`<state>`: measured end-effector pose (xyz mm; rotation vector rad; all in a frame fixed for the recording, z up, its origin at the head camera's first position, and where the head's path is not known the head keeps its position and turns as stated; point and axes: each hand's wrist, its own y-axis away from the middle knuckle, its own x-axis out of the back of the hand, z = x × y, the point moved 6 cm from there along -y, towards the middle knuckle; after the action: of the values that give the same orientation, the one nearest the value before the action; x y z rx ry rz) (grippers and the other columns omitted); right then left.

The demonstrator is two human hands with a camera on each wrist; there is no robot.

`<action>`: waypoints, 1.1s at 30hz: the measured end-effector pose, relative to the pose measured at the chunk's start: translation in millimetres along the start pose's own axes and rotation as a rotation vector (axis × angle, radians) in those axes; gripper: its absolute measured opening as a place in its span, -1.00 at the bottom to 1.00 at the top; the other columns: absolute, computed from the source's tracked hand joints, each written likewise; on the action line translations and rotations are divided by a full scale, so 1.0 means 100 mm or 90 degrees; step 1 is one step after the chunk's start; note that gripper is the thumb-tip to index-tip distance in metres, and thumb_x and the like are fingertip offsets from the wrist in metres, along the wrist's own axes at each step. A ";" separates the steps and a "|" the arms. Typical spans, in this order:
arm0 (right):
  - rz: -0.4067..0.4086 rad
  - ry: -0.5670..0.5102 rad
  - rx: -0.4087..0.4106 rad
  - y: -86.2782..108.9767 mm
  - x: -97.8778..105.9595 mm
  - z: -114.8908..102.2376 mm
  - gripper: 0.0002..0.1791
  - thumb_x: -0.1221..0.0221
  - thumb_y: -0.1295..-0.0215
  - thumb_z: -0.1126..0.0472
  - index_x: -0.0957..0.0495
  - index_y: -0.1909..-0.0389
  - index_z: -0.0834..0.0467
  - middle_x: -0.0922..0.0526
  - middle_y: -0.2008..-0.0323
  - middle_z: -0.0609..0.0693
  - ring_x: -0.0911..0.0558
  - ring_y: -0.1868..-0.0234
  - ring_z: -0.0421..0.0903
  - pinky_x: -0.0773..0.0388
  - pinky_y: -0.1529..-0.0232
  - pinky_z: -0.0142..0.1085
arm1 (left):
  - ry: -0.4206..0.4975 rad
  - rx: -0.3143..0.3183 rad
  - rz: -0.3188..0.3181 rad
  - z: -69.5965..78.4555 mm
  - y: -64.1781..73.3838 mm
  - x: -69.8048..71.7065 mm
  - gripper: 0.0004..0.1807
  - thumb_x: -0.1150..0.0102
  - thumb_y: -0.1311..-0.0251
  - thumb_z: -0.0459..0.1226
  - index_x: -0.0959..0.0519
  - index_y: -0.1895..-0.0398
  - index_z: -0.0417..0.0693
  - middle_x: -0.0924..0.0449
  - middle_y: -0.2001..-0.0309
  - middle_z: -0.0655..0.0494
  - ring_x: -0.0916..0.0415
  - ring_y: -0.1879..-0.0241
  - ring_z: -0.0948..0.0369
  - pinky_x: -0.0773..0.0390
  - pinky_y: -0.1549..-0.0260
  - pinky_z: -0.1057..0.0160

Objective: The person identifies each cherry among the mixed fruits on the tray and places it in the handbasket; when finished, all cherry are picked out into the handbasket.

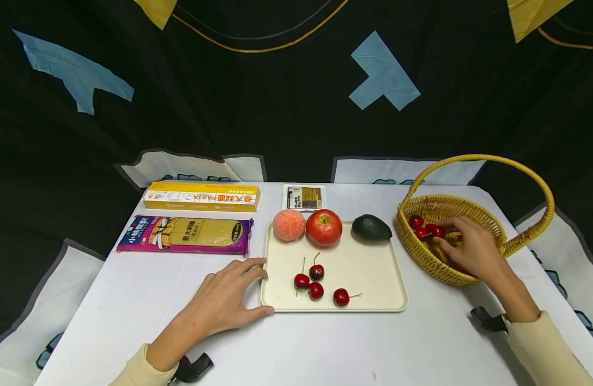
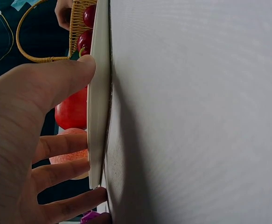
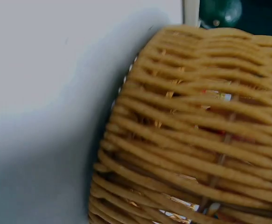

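Note:
Inside the wicker basket (image 1: 424,261), my right hand (image 1: 472,247) pinches a cherry (image 1: 438,231) between thumb and fingertips. More cherries lie against it in the basket, one of them a dark red cherry (image 1: 415,221). The right wrist view has only the basket's woven side (image 3: 187,121) up close, and that hand is hidden there. My left hand (image 1: 224,296) touches the left edge of the cream tray (image 1: 373,276), fingers spread and relaxed. On this tray lie several stemmed cherries (image 1: 341,297), a red apple (image 1: 324,228), a rough pinkish-orange ball-shaped fruit (image 1: 289,225) and a dark green avocado (image 1: 371,229).
Left of the tray lie a yellow pasta box (image 1: 202,197) and a purple-edged pasta packet (image 1: 185,235). Behind the tray is a small flat sachet (image 1: 304,197). The basket's tall handle (image 1: 489,157) arches above the right side. A black cloth (image 1: 277,107) hangs behind the white table.

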<state>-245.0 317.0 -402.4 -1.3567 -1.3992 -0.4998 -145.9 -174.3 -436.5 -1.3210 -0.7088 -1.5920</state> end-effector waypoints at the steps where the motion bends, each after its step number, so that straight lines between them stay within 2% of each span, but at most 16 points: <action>1: -0.005 0.002 0.000 -0.01 0.00 0.01 -0.56 -0.53 -0.19 0.35 -0.65 -0.06 0.36 -0.69 0.02 0.38 -0.72 0.11 0.34 -0.70 0.17 0.26 | 0.001 0.000 0.001 0.00 0.00 0.00 -0.33 -0.50 -0.03 0.39 -0.67 -0.10 0.27 -0.52 -0.46 0.20 -0.57 -0.32 0.04 -0.64 0.34 -0.02; 9: -0.054 0.003 -0.018 -0.07 -0.06 0.09 -0.59 -0.51 -0.24 0.35 -0.62 -0.05 0.36 -0.71 0.06 0.36 -0.73 0.08 0.32 -0.69 0.12 0.25 | -0.006 0.002 0.002 0.00 0.00 -0.01 -0.30 -0.51 -0.01 0.40 -0.67 -0.12 0.27 -0.52 -0.47 0.19 -0.57 -0.32 0.04 -0.65 0.32 -0.04; 22: -0.120 0.007 -0.049 -0.16 -0.17 0.20 -0.58 -0.51 -0.29 0.28 -0.61 -0.05 0.41 -0.70 0.09 0.39 -0.70 0.14 0.28 -0.68 0.12 0.23 | -0.006 0.004 0.002 0.01 0.02 -0.02 -0.30 -0.51 0.01 0.41 -0.67 -0.10 0.29 -0.53 -0.46 0.19 -0.58 -0.31 0.05 -0.63 0.34 -0.01; 27: -0.131 0.005 -0.063 -0.18 -0.18 0.22 -0.57 -0.47 -0.34 0.26 -0.59 -0.07 0.44 -0.70 0.08 0.42 -0.71 0.12 0.31 -0.68 0.11 0.23 | -0.010 0.005 0.000 0.00 0.01 0.00 -0.30 -0.50 0.00 0.41 -0.67 -0.12 0.29 -0.52 -0.47 0.20 -0.57 -0.33 0.05 -0.64 0.33 -0.01; 33: -0.130 0.017 -0.072 -0.21 -0.18 0.24 -0.56 -0.46 -0.37 0.24 -0.59 -0.07 0.46 -0.71 0.13 0.39 -0.70 0.18 0.26 -0.68 0.14 0.20 | -0.013 0.005 0.001 0.00 -0.01 -0.01 -0.30 -0.50 0.00 0.41 -0.67 -0.12 0.29 -0.52 -0.47 0.20 -0.57 -0.32 0.05 -0.64 0.34 -0.02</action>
<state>-276.8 323.9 -418.6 -1.2976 -1.5143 -0.7381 -146.4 -173.9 -437.0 -1.3333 -0.7260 -1.5750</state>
